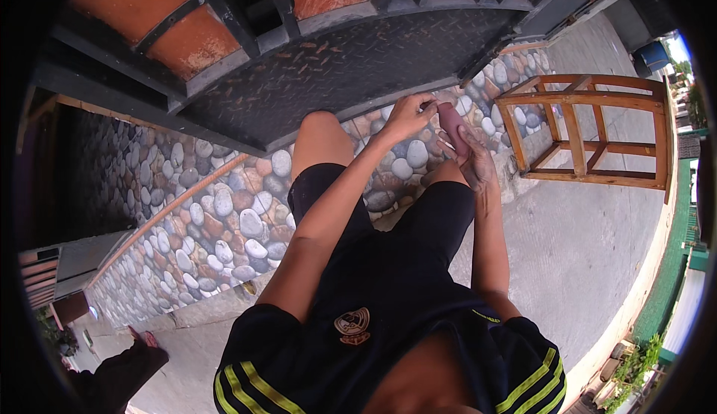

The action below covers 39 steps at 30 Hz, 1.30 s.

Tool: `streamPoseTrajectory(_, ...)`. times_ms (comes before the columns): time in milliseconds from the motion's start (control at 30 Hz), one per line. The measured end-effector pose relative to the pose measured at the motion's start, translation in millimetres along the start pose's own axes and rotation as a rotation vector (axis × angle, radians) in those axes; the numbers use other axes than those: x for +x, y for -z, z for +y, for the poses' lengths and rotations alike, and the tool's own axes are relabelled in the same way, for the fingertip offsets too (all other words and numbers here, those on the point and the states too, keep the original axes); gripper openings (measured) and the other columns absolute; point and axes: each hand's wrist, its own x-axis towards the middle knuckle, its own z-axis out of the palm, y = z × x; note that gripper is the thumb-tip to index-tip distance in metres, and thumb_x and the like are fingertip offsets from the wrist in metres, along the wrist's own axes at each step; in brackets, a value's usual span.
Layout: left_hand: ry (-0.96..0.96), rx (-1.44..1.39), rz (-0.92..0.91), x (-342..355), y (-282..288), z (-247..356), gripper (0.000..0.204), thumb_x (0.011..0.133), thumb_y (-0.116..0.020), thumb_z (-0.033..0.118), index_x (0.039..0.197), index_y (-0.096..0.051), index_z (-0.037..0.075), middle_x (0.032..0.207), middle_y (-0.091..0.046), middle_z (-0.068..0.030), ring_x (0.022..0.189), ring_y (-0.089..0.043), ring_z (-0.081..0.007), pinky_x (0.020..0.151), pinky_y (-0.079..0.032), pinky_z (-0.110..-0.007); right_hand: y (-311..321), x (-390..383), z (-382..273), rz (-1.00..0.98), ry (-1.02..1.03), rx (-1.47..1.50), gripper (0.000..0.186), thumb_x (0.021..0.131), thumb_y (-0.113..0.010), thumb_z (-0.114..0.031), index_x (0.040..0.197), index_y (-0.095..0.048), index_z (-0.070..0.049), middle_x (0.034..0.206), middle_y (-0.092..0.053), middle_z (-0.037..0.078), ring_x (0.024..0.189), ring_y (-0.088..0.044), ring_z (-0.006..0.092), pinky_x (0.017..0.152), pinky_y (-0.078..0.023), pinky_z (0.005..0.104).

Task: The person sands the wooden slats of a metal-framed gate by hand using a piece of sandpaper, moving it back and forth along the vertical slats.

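Head view looks down on a seated person in black shorts (418,227) and a black shirt with yellow stripes (388,354), knees pointing toward the upper middle of the frame. Just above the knees, the right hand (474,162) is cupped around a small pinkish-brown cylindrical bottle (452,124), fingers curled on its lower part so the upper end sticks out. The left hand (409,115) reaches across to the bottle's top, fingertips pinched together there, touching it. Behind the hands runs a low wall of rounded grey and tan pebbles (224,212), topped by a dark metal tread-plate gate (336,70). At the upper right of the frame a bare wooden stool frame (590,126) stands on the grey concrete ground (582,250), near the hands but apart from them.
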Motion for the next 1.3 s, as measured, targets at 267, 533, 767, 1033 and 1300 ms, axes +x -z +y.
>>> streamPoseTrajectory(267, 0.108, 0.163, 0.142, -25.6, -19.3, -20.8, 0.016, 0.082, -0.055, 0.01, 0.096, -0.059, 0.005, 0.078, -0.065, -0.0119, 0.07, -0.063, -0.0269, 0.065, -0.047, -0.037, 14.6, 3.7, 39.3, -0.012, -0.128, -0.115, 0.037, 0.09, -0.06, -0.016, 0.122, -0.05, 0.001, 0.108, -0.06, 0.01, 0.092, -0.064, 0.0207, 0.077, -0.055, 0.0309)
streamPoseTrajectory(533, 0.077, 0.188, 0.052, -40.5, -28.0, -18.6, 0.027, 0.079, -0.06, 0.01, 0.106, -0.062, 0.004, 0.101, -0.067, -0.0137, 0.087, -0.067, -0.0275, 0.076, -0.052, -0.037, 29.6, 9.8, 47.6, 0.081, -0.05, -0.131, 0.039, 0.09, -0.06, -0.016, 0.125, -0.049, 0.0, 0.103, -0.061, 0.007, 0.085, -0.062, 0.0153, 0.069, -0.05, 0.0255)
streamPoseTrajectory(767, 0.095, 0.133, -0.013, -48.0, -34.4, -25.4, 0.042, 0.08, -0.063, 0.011, 0.12, -0.055, 0.005, 0.115, -0.064, -0.0128, 0.094, -0.066, -0.0274, 0.081, -0.051, -0.036, 25.2, 6.5, 55.3, 0.065, 0.004, -0.23, 0.037, 0.091, -0.061, -0.02, 0.122, -0.054, 0.0, 0.101, -0.063, 0.005, 0.088, -0.062, 0.0147, 0.075, -0.049, 0.0256)
streamPoseTrajectory(1033, 0.121, 0.146, -0.041, -40.8, -25.3, -23.6, 0.045, 0.079, -0.066, 0.009, 0.122, -0.055, 0.012, 0.113, -0.065, -0.013, 0.102, -0.064, -0.0253, 0.084, -0.05, -0.037, 30.4, 14.8, 55.0, 0.115, 0.003, -0.455, 0.036, 0.094, -0.055, -0.023, 0.126, -0.056, -0.007, 0.114, -0.061, 0.003, 0.09, -0.058, 0.012, 0.074, -0.048, 0.0254)
streamPoseTrajectory(1300, 0.101, 0.156, -0.046, -38.8, -9.4, -2.7, 0.045, 0.076, -0.067, 0.006, 0.12, -0.057, 0.013, 0.114, -0.065, -0.0106, 0.106, -0.062, -0.0234, 0.081, -0.05, -0.036, 12.7, 16.7, 43.2, 0.052, 0.246, -0.774, 0.029, 0.09, -0.061, -0.017, 0.116, -0.064, -0.004, 0.107, -0.066, 0.008, 0.084, -0.06, 0.014, 0.077, -0.047, 0.0261)
